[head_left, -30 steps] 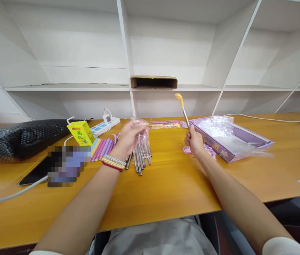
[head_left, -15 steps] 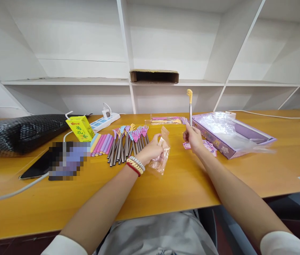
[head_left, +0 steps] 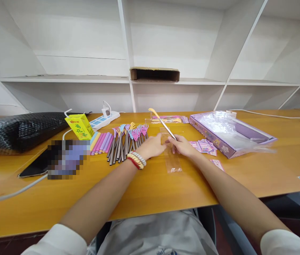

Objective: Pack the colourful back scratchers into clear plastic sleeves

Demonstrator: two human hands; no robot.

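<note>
My right hand is closed on the metal handle of a back scratcher, whose yellow claw end points up and to the left. My left hand is closed on the upper part of a clear plastic bag, which hangs down toward the table between both hands. Left of my left hand, several metal-handled scratchers with coloured claw heads lie in a pile. Beside them are pastel foam-like tubes. Small pink cards lie to the right of my right hand.
Packed scratchers lie toward the back. An open purple box with plastic bags is at the right. On the left are a yellow drink carton, a power strip, a black wrapped bundle and a dark tablet-like device.
My right hand has moved left and tilted the upright scratcher leftward, close to my left hand. The clear bag is now straighter. A single pink card now shows near my right forearm.
</note>
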